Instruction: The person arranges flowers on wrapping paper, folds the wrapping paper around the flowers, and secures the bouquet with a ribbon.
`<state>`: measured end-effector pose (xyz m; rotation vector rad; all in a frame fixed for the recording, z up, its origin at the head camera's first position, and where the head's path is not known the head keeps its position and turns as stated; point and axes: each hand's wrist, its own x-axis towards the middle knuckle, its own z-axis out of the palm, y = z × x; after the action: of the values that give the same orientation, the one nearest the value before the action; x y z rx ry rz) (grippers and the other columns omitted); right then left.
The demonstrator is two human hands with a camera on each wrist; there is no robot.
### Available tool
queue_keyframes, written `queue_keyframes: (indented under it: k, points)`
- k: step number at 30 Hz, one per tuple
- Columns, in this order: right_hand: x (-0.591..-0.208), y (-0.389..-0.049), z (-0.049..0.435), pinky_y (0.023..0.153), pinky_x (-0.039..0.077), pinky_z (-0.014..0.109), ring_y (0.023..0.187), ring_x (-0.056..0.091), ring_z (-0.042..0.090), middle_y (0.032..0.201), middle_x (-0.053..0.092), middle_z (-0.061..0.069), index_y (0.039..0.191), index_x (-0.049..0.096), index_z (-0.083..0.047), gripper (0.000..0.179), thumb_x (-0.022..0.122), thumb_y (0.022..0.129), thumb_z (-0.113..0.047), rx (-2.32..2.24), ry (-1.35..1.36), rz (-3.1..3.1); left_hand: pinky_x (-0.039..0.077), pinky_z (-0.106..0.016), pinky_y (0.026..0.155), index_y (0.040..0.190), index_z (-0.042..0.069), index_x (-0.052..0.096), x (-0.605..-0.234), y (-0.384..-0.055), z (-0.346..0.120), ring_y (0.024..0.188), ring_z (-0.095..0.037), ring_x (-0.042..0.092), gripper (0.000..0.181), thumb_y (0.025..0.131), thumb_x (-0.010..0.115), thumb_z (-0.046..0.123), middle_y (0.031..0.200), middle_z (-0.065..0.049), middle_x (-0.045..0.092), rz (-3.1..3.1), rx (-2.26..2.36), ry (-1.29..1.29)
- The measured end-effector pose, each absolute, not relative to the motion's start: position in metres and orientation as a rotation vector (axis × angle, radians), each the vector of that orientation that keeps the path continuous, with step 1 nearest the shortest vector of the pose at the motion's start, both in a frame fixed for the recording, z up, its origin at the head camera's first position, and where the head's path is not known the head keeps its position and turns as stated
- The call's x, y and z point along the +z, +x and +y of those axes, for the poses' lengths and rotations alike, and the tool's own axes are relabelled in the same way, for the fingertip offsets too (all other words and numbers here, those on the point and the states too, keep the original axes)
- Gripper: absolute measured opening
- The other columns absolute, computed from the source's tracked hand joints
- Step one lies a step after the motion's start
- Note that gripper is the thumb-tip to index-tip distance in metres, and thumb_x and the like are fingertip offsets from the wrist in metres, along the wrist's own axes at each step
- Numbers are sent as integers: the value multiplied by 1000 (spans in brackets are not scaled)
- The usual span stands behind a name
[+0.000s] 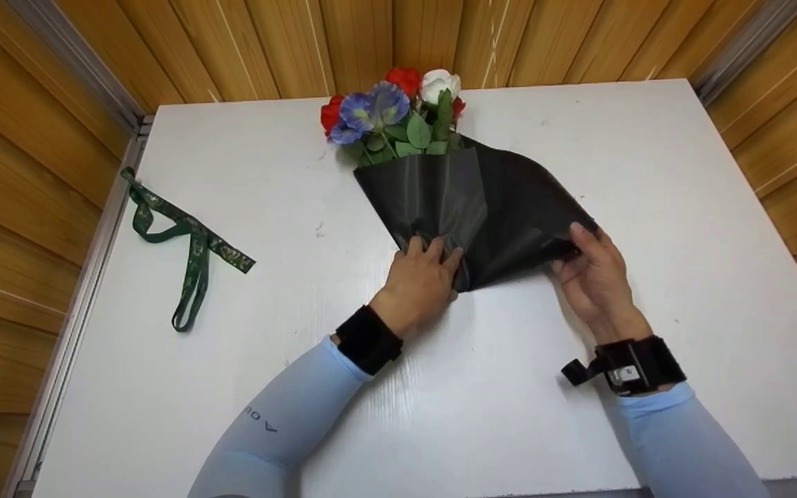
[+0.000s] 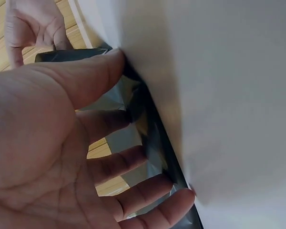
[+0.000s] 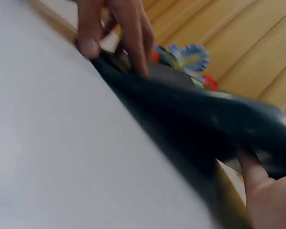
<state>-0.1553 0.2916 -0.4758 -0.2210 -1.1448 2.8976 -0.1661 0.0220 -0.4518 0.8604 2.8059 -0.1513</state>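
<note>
A bouquet of red, white and blue-purple artificial flowers (image 1: 374,111) lies at the back middle of the table, its lower part covered by black wrapping paper (image 1: 426,194). My left hand (image 1: 420,283) presses on the narrow lower end of the wrap, fingers spread over creased paper; the left wrist view shows its fingertips (image 2: 164,183) touching the black sheet. On the right, my right hand (image 1: 596,277) pinches the outer corner of the paper, thumb on top. That side flap is lifted off the table in the right wrist view. Paper hides the stems.
A dark green patterned ribbon (image 1: 194,235) lies loosely looped on the left of the white table (image 1: 288,173). Wood-panelled walls (image 1: 426,41) stand behind and on both sides. A metal frame rail (image 1: 87,311) runs along the left table edge.
</note>
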Motion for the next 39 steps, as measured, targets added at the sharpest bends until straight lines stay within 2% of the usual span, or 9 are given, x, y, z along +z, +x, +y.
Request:
queue_keyframes:
  k: [3,7,13,17,21,25,31,34,39]
  points:
    - [-481,-145,276,99,55,35,116,69,23,135,62,10,147,42,-8,55,66,98,2,2830,-318,-1260,53,-49,98,163,23,34,-451,-165,22,136,-37,43,72,103,57,54,158,-9,43,2808,-130,869]
    - [-483,-142,259,96,57,33,112,66,17,136,50,6,146,32,-17,74,76,90,3,2623,-535,-1632,54,-47,96,165,24,30,-451,-164,23,130,-37,47,75,102,58,54,159,-11,41,2835,-118,874]
    - [-481,-147,250,72,63,36,76,75,22,118,52,18,128,43,-2,46,73,94,-4,2390,-762,-1848,58,-40,84,166,27,26,-451,-159,23,116,-35,55,75,103,57,54,166,-13,34,2872,-223,919]
    - [-480,-149,248,66,63,37,65,74,24,111,56,17,125,46,-3,43,75,94,-7,2279,-779,-1912,57,-42,85,166,26,24,-451,-157,23,120,-35,54,75,104,53,55,167,-10,34,2862,-269,903]
    - [-480,-151,247,63,63,37,64,73,21,106,58,16,123,50,-1,42,77,93,-9,2242,-759,-1924,52,-48,99,166,19,23,-451,-157,23,138,-38,45,76,105,50,55,168,-7,32,2827,-300,883]
    - [-481,-153,249,63,62,33,73,72,19,110,56,14,124,51,-2,39,76,94,-9,2343,-747,-1830,41,-51,113,164,14,29,-451,-158,22,150,-36,34,72,106,50,51,168,-8,31,2807,-313,934]
    - [-482,-152,249,71,61,28,93,66,17,121,51,11,133,44,-6,56,81,91,-12,2418,-620,-1942,45,-48,111,161,13,37,-451,-160,24,146,-37,39,55,110,46,31,164,-14,37,2810,-198,991]
    - [-481,-152,247,68,61,29,84,69,17,117,52,13,130,44,-4,57,82,88,-6,2321,-567,-2047,45,-50,111,162,16,36,-448,-160,26,145,-39,39,51,111,39,22,164,-16,37,2787,-193,972]
    - [-481,-154,249,60,62,34,62,69,18,95,60,16,117,52,1,34,75,92,-4,2203,-667,-2011,46,-50,109,163,21,33,-445,-160,31,143,-39,41,53,111,38,23,164,-16,37,2776,-235,960]
